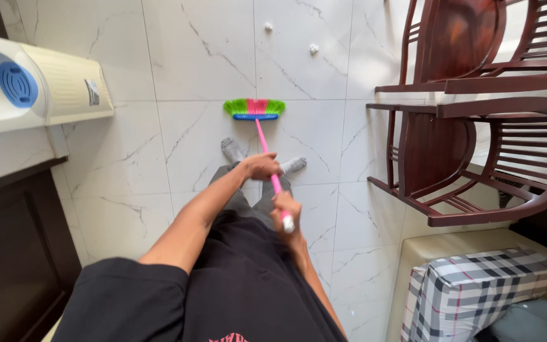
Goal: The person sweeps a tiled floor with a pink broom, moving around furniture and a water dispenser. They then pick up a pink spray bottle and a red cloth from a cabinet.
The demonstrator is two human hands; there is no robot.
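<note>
Both hands are on the broom: your left hand (262,166) is wrapped shut around the pink handle about halfway down, and your right hand (286,208) is closed around the top end, near its white tip. The broom (266,136) runs nearly straight away from you, its long axis tilted slightly to the left as it goes out. Its head points toward the far side of the floor, and the green and pink bristles, with a blue band across them, rest on the white marble-look tiled floor (134,158) just past your grey-socked feet (232,151).

Ahead of the bristles the tiles lie open, with two small bits of white debris (313,48) well beyond the broom head. To your left the floor runs up to a cream water dispenser (39,85) with blue fittings, and below it a dark cabinet (14,247) closes off that edge. To your right two dark wooden chairs (476,158) stand at the floor's edge, one behind the other, with slatted seats. In the near right corner sits a beige sofa (425,253) carrying a grey checked cushion (476,285). Between the dispenser and the chairs you have a broad strip of bare tiles.
</note>
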